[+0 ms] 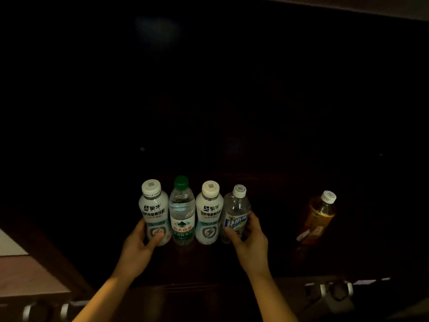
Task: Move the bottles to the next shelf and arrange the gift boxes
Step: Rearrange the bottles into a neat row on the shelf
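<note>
I see a dark shelf filling most of the view, with four bottles upright in a tight row near its front edge. The left hand wraps the white bottle at the row's left end, thumb across its label. The right hand grasps the clear bottle, blue-labelled and white-capped, at the right end. Between them I make out a water bottle with a green cap and a second white bottle. A tea bottle, amber with a white cap, stands well apart to the right.
</note>
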A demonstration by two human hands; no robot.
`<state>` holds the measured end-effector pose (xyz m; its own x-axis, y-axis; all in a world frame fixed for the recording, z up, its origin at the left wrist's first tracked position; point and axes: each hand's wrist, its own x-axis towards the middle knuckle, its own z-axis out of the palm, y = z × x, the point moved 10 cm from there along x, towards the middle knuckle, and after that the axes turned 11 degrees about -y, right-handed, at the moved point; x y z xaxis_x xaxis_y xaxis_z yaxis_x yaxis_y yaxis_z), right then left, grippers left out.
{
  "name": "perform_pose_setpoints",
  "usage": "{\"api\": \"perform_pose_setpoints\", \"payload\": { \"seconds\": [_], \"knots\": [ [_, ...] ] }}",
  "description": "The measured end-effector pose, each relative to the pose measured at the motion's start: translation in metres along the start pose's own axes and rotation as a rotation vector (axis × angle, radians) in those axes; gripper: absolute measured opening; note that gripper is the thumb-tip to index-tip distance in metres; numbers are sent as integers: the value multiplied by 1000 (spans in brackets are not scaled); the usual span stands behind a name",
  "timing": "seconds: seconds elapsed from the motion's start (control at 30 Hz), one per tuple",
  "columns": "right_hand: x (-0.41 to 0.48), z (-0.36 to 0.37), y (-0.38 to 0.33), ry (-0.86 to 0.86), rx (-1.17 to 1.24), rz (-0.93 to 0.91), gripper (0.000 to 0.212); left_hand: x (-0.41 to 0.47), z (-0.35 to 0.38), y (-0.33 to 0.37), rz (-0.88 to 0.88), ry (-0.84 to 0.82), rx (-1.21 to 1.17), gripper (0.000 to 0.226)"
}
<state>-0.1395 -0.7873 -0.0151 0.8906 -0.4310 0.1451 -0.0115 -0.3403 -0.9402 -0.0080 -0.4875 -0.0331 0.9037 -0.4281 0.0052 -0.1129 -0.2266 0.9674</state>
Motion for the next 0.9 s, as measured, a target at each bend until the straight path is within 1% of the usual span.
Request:
{"api": "perform_pose_setpoints", "payload": {
  "seconds": [0.07,0.17,0.23,0.27,0.3,0.37,0.43,0.47,0.53,0.57,0.63,0.7,0.73,0.8,0.83,0.9],
  "knots": [
    [0,3,-1,0,7,2,69,-1,0,0,-1,5,0,55],
    [-1,1,-4,-15,-3,7,72,-1,0,-1,-3,7,18,57],
    [-3,-6,-8,-23,1,0,80,-1,0,0,0,4,26,58],
    [-7,-14,-10,4,-4,7,85,-1,0,0,3,2,26,58],
    [-12,-25,-12,55,-8,9,85,-1,0,0,7,0,25,58],
    [-29,-58,-23,208,-16,-45,74,0,0,-1,5,-3,22,58],
    [-53,-103,-36,413,-75,-136,64,1,0,-3,4,-2,10,56],
    [-65,-127,-40,525,-127,-179,64,1,0,-3,6,-1,10,55],
    [-81,-169,-41,689,-234,-207,74,1,0,-3,12,8,18,55],
    [-82,-186,-36,721,-272,-176,82,1,1,-3,15,9,17,55],
    [-68,-211,-8,681,-257,-14,101,1,2,-3,16,8,12,57],
    [-49,-219,27,539,-181,165,113,1,2,-3,15,10,17,58],
    [-40,-218,39,460,-152,207,115,1,2,-3,15,13,20,58],
    [-24,-213,52,330,-129,215,115,2,1,-3,13,12,18,58],
    [-19,-209,57,289,-118,208,111,2,2,-4,11,8,18,58],
    [-15,-204,65,261,-116,191,99,2,2,-3,10,9,19,58]
  ]
}}
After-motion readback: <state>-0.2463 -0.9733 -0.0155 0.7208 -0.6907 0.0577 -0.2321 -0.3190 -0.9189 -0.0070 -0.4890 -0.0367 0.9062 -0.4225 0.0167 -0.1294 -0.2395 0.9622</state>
